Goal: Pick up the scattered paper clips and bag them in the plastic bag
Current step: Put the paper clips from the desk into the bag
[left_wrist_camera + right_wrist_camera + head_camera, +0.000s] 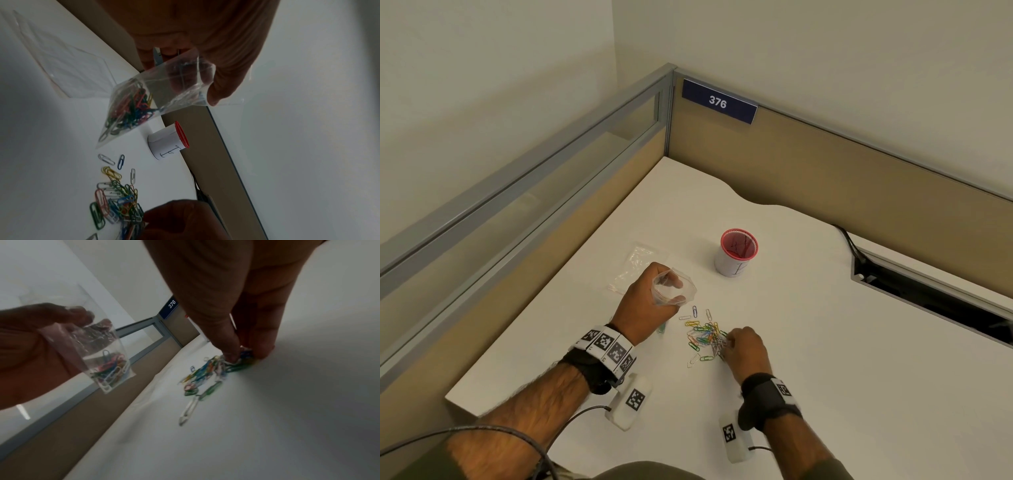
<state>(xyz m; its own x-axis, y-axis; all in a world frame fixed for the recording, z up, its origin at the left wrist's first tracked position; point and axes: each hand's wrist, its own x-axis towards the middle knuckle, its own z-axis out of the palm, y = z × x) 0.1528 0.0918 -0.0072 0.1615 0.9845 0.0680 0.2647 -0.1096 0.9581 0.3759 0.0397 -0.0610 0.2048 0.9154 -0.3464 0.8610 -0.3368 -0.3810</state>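
My left hand (650, 301) holds a small clear plastic bag (674, 287) above the white desk, mouth up; the bag (144, 100) hangs with several coloured paper clips in its bottom corner (111, 369). A pile of coloured paper clips (703, 337) lies on the desk just right of that hand, also in the left wrist view (117, 199). My right hand (746, 346) reaches into the pile's right side, thumb and fingertips (232, 353) pinching a bunch of clips (244, 353) against the desk.
A second clear bag (637, 267) lies flat behind my left hand. A white cup with a red rim (738, 253) stands behind the pile. Beige partition walls (825, 164) close off the desk corner; a cable slot (928, 294) opens at right.
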